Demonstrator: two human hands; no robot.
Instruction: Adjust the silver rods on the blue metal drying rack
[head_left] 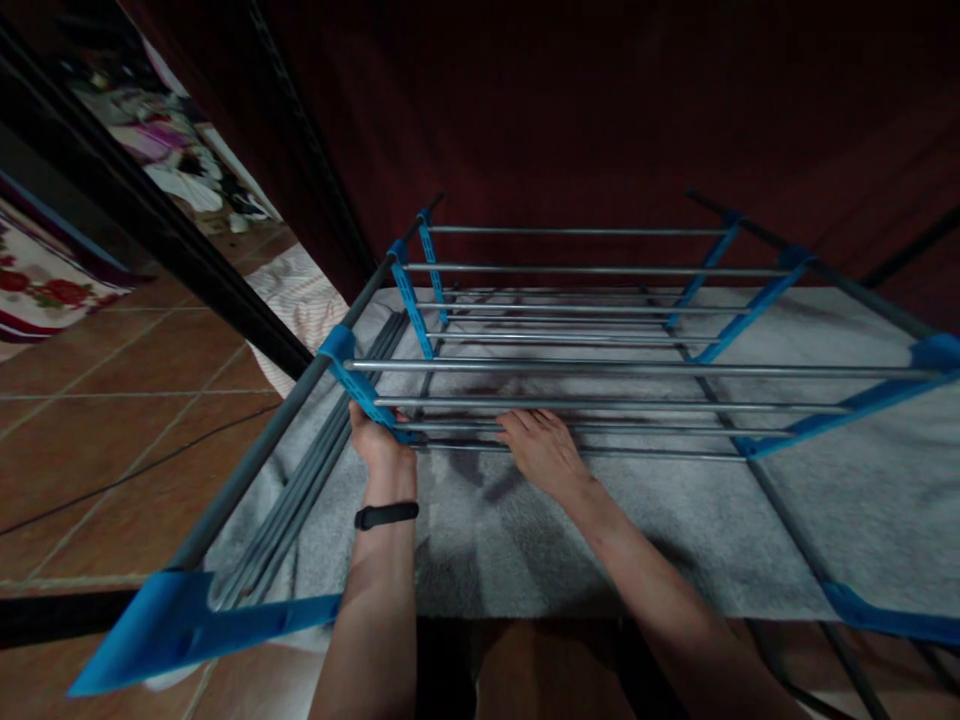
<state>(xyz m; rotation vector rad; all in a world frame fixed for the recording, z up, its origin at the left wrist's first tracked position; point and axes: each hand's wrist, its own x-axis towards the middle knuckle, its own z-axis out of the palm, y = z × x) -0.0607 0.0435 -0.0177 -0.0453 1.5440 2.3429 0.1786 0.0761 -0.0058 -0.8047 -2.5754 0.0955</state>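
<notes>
A gray fuzzy mat (487, 540) lies under a metal rack (555, 367) in a dim room. The rack is right in front of the person, and its thin rods run from side to side between blue plastic strips. A dark red curtain (600, 130) hangs behind it. On the left there is a floor of brown tiles (97, 420) with pale lines, and a thin dark cord (180, 455) runs over it. A slanted black pole (172, 240) cuts across that side. Past the pole is a messy heap of clothes (180, 170), and near it is a blanket with red roses (45, 270). A striped cloth (300, 290) lies on the tiles near the mat. A bunch of loose gray tubes (315, 475) lies on the mat, to the left of the left hand (379, 437). This hand has a black band (386, 515) on its wrist. It is curled around the low end of the left blue strip (367, 393), with the thumb on one side and the fingers partly hidden behind. The right hand (541, 447) lies palm down on the low rods at the near side. Its fingers are close together and bend over a rod, but the thumb is hidden, so I cannot tell if it squeezes.
</notes>
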